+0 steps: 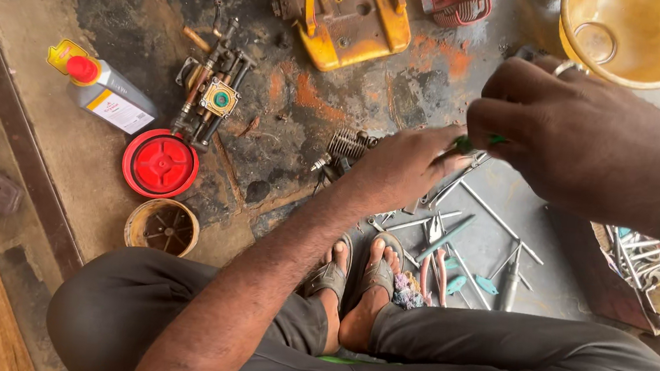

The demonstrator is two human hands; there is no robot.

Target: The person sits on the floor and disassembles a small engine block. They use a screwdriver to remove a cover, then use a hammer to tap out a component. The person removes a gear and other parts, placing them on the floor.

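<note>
Both grips meet over the middle of the floor in our head view: our left hand (402, 169) and our right hand (583, 144) are each pinched narrow on a slim green-handled tool (476, 142), the left at its lower end, the right at the handle. What the tip bears on is hidden under our fingers.

We judge a slip likely: oily fingers on so thin a shaft could send it down among the loose steel spanners and rods (466, 226) just below, or toward our sandalled feet (357, 276). The small finned metal cylinder part (349, 142) lies just beside the left wrist and could be knocked.

Room is tight. The yellow engine housing (349, 14) closes off the far side, the yellow plastic basin (632, 38) the far right, and a tray of tools (652, 268) the right. More open floor lies left, toward the round red plastic cap (160, 163) and the grey oil bottle with a red top (105, 89).
</note>
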